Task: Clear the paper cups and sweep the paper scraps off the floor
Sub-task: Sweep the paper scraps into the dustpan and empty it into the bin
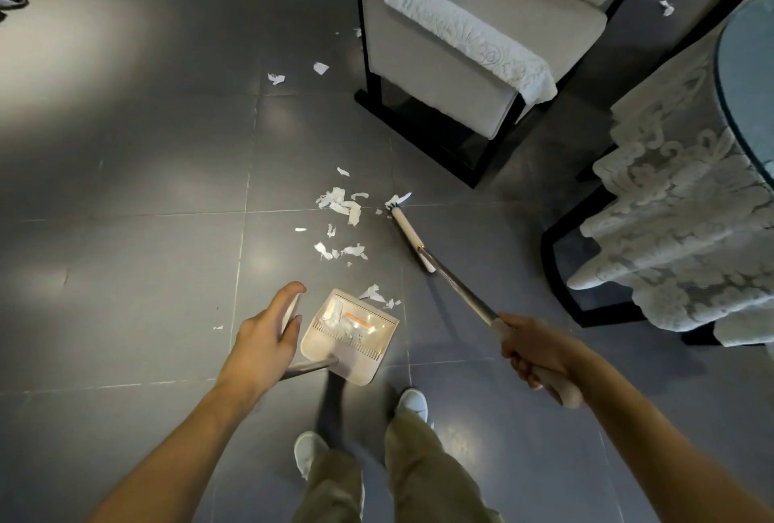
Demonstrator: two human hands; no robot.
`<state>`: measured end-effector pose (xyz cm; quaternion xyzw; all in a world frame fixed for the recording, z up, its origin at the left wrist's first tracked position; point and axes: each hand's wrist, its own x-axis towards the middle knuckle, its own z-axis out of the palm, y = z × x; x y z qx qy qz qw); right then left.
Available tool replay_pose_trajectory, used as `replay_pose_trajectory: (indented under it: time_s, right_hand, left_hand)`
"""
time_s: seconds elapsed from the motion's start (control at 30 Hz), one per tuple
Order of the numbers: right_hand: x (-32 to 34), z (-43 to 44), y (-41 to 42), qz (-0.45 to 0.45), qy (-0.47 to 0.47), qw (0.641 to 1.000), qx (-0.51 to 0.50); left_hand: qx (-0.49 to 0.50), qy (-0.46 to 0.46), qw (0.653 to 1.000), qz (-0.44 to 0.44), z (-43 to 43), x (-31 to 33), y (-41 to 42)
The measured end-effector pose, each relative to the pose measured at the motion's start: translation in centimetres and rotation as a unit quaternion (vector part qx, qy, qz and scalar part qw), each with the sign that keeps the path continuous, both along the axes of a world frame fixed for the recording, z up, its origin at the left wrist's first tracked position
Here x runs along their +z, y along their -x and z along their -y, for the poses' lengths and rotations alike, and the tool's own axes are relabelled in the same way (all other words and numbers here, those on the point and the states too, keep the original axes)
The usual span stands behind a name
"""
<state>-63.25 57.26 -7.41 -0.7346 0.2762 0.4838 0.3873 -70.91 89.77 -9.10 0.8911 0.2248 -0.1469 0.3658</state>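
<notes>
Paper scraps [340, 204] lie between dustpan [349, 334] and armchair [469, 37].

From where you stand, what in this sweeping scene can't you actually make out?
- Paper cups: none show in the head view; the round table is cut off by the right edge.
- Dustpan contents: glare and small size blur them.
- Broom bristles: seen edge-on, too thin to judge.
- Left hand grip: the fingers hide what it holds.
- Scraps under the armchair: the seat hides the floor.
</notes>
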Motion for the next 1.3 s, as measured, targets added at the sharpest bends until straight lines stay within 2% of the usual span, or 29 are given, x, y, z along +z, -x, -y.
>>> replay_pose_trajectory:
  time_s: [0.13,0.27,0.37,0.53,0.67,0.77,0.93,1.07,1.3]
  right_hand:
    - [-1.4,-3.0,1.4,0.030,-0.026,0.998,0.038]
    - [-1.1,-6.5,4.7,0.007,-0.069,0.997,0.032]
    - [0.3,-8.2,6.5,-0.042,-0.124,0.991,-0.005]
    - [4.3,-9.3,8.5,-0.102,-0.152,0.979,-0.086]
    - [6.0,-10.7,9.7,-0.067,-0.119,0.990,-0.026]
    - [6.5,-12.1,9.3,-0.027,-0.102,0.993,-0.044]
    - [5.0,-14.2,5.9,0.083,-0.082,0.993,-0.026]
    - [2.5,-15.4,0.2,0.127,-0.053,0.990,-0.022]
    - [-2.3,-15.6,-13.8,0.184,0.042,0.978,0.089]
  left_hand:
    - [-0.023,0.010,1.000,-0.005,-1.0,-0.1,-0.3]
    - [-0.032,0.007,0.999,0.016,-1.6,-0.4,-1.4]
    - [-0.039,0.015,0.999,0.027,-1.7,-0.8,-2.1]
    - [-0.042,0.021,0.998,0.043,-3.2,-1.0,-0.7]
    - [-0.016,0.010,0.998,0.056,-5.0,-0.5,1.0]
    - [0.006,0.005,0.997,0.076,-7.0,-0.3,2.0]
    - [0.017,-0.006,0.996,0.092,-10.2,-0.2,2.1]
    - [0.030,-0.013,0.996,0.083,-12.1,-0.2,1.5]
    - [0.074,-0.029,0.995,0.062,-14.3,0.0,0.9]
